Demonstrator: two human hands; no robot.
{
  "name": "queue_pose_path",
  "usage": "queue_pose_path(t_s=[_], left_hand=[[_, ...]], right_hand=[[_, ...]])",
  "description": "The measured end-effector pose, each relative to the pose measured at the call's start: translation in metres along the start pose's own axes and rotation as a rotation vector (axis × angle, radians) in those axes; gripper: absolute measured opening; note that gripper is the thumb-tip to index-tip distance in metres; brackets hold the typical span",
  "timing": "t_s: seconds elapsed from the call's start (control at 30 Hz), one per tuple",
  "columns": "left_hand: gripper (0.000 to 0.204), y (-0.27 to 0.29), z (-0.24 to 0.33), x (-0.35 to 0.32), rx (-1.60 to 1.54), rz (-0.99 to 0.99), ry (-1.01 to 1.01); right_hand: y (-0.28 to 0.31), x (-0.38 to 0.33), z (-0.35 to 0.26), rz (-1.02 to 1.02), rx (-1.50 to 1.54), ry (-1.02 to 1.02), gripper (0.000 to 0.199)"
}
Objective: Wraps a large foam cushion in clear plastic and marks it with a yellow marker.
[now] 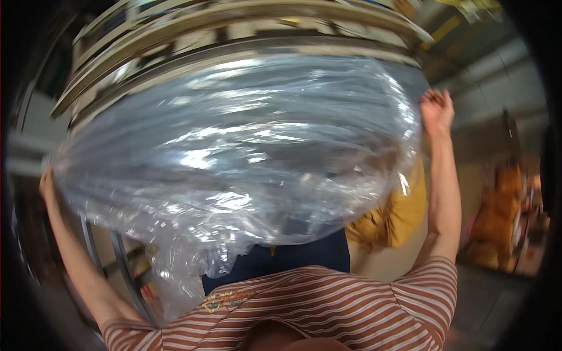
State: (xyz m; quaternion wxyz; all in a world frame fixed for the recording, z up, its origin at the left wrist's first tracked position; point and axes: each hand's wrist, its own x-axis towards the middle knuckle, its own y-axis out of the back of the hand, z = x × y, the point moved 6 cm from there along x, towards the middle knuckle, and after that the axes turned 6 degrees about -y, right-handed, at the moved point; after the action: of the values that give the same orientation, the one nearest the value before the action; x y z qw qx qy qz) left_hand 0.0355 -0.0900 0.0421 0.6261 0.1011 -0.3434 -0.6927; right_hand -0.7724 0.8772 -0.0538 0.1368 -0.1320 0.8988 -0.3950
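Both grips are being closed on the plastic sheet's (234, 152) edges: left hand (45, 182), right hand (437, 110); light, limp, slippery.

I see a metal shelf rack (234, 26) curving across the top of my view, its pale boards blurred. What lies on the shelves I cannot tell. Below, a strip of pale floor (389, 263) shows, with a yellow bundle (393, 217) on it.
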Motion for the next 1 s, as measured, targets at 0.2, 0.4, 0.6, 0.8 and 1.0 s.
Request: queue_pose_path(t_s=[0.2,0.4,0.6,0.8,1.0], left_hand=[[0.039,-0.178,0.140,-0.044,0.712,0.096,-0.891],[0.023,-0.382,0.458,-0.407,-0.005,-0.715,-1.088],[0.012,-0.399,0.445,-0.436,-0.443,-0.696,-0.700],[0.008,-0.316,0.357,-0.382,-0.326,-0.591,-0.644],[0.006,-0.165,0.239,-0.308,-0.036,-0.497,-0.571]], right_hand=[[-0.015,-0.048,-0.001,0.007,-0.035,0.085,0.026],[-0.024,-0.055,0.007,0.042,-0.477,0.209,0.025],[-0.051,-0.030,0.001,0.010,-2.198,0.607,0.056],[-0.093,-0.092,0.079,-0.360,-2.239,0.547,0.062],[-0.129,-0.167,0.108,-0.635,-2.068,0.553,0.055]])
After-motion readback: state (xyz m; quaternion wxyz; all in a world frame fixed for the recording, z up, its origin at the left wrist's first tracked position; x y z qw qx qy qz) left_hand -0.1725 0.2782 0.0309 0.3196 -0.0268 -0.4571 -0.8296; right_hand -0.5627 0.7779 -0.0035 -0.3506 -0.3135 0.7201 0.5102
